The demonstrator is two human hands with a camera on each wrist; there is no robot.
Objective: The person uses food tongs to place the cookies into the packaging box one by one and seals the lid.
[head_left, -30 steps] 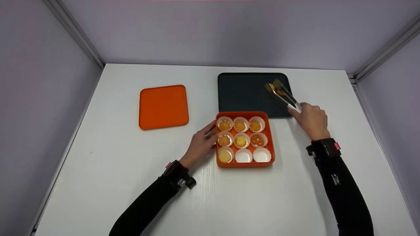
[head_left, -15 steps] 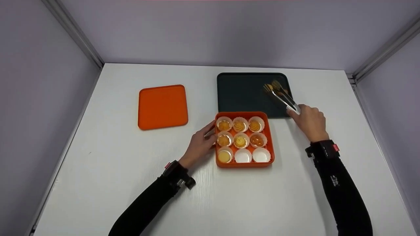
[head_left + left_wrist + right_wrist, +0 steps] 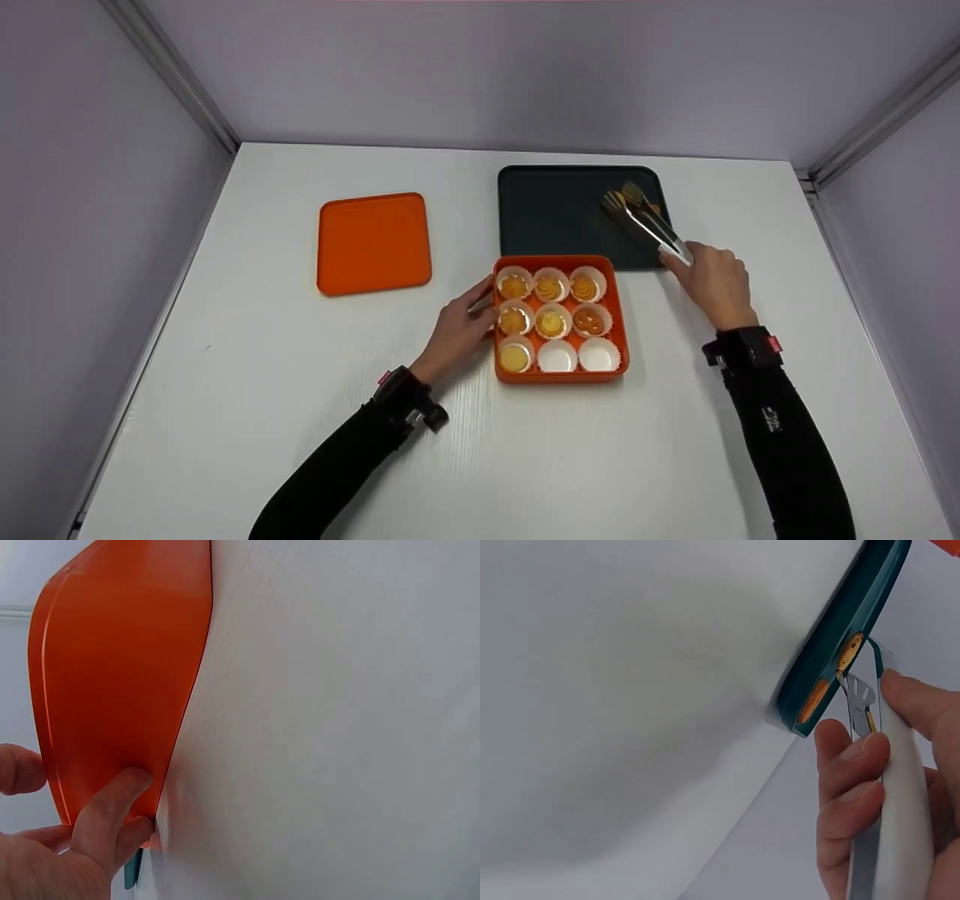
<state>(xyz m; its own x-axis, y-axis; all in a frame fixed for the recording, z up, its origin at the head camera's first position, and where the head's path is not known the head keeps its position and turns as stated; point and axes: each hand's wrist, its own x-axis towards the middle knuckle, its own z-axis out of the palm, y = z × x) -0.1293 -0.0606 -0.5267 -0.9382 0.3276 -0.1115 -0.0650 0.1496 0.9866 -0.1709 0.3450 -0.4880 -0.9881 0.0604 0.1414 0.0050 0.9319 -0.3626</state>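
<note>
An orange box [image 3: 559,378] holds paper cups in rows, most with a yellow or golden-brown cookie [image 3: 551,324]; two cups in the near row show only white paper [image 3: 599,355]. At the box's left side is my left hand [image 3: 455,334], thumb at the rim and fingers against the outer wall [image 3: 120,667]. My right hand [image 3: 715,285] grips white-handled tongs [image 3: 649,229] with a fork-shaped tip. The tong tips, spread apart, reach over the right part of a dark green tray [image 3: 551,210]. There, two cookies [image 3: 850,652] show in the right wrist view, one right at the tips.
A flat orange square tray or lid [image 3: 375,244] lies on the white table [image 3: 225,390] at the left. The green tray lies directly behind the box. Grey walls [image 3: 465,75] enclose the table's back and sides.
The right hand has drawn slightly toward the body, and the tongs now cover more of the cookies on the green tray. The left hand and the box have stayed in place.
</note>
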